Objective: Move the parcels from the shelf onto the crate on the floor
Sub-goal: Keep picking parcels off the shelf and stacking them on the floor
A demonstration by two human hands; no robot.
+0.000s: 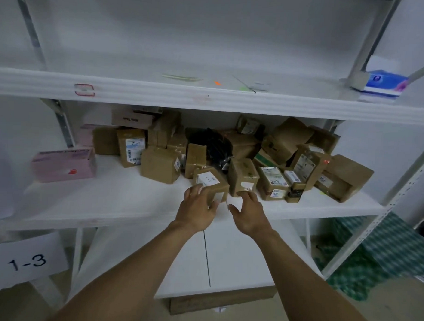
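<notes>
Both bare arms reach forward to the middle white shelf [108, 200] of a white metal rack. The left hand [197, 211] rests against the near face of a small brown cardboard parcel with a white handwritten label [210, 184], which sits near the shelf's front edge, about midway along it; the fingers curl over its left side and the thumb presses the front, so this grip is closed around the box. The right hand [248, 214] hovers just beside that parcel, its grip spread, fingertips touching or nearly touching the lower front of a taller brown cardboard parcel with a small white sticker [243, 177] standing just to the right.

Behind them a heap of brown cardboard parcels [290, 158] crowds the back and right end of the shelf, with a black plastic bag [214, 141] among them. A pale pink flat box [64, 164] lies near the left end.

Below the shelf, on the floor, stands a low crate-like base topped by white boards [226, 261], bare of parcels. A white paper sign reading "1-3" [26, 262] hangs at the lower left. On the upper shelf's right end rests a blue-and-white pack [384, 82].
</notes>
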